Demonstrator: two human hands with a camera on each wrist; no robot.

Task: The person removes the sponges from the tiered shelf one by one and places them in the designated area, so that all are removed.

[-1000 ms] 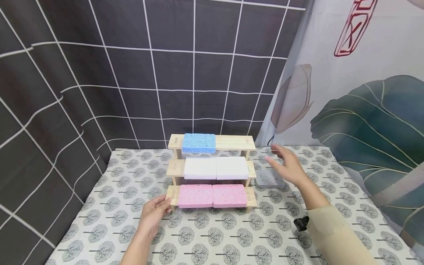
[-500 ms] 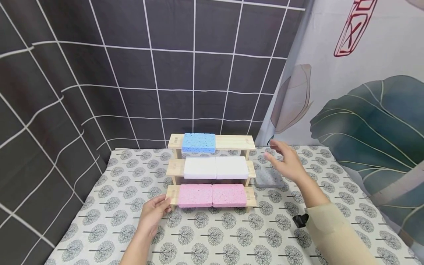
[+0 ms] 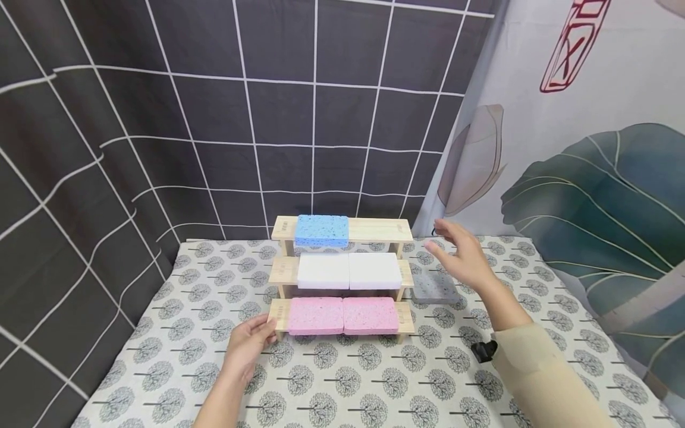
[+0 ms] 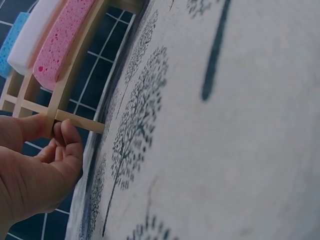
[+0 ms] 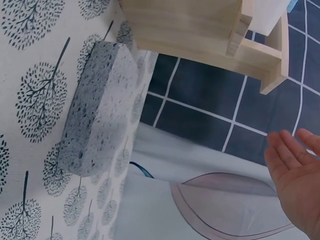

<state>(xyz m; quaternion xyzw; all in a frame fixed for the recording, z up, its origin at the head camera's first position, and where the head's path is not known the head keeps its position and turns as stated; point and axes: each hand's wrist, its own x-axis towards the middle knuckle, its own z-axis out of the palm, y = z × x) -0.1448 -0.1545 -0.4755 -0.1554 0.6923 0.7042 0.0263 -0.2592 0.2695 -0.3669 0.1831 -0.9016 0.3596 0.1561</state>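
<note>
A three-step wooden rack [image 3: 380, 229] stands on the table. Its top step bears a blue sponge [image 3: 321, 229], the middle step two white sponges [image 3: 323, 271] side by side, and the bottom step two pink sponges [image 3: 316, 315]. My left hand [image 3: 248, 343] pinches the left end of the bottom step between thumb and fingers; the left wrist view shows that grip [image 4: 55, 165] close up. Over the table to the right of the rack, my right hand [image 3: 464, 257] is raised with fingers spread and holds nothing. Below it lies a grey sponge [image 3: 434, 289], flat on the cloth.
A tree-patterned cloth [image 3: 342, 380] covers the table. Behind and to the left hangs a dark curtain with white grid lines [image 3: 278, 113]. A pale curtain with large leaf prints [image 3: 599, 196] borders the right side. A small black object [image 3: 484, 351] sits at the right sleeve's cuff.
My right hand has drifted slightly up and left above the grey sponge. The left hand, the rack and the sponges stay where they were.
</note>
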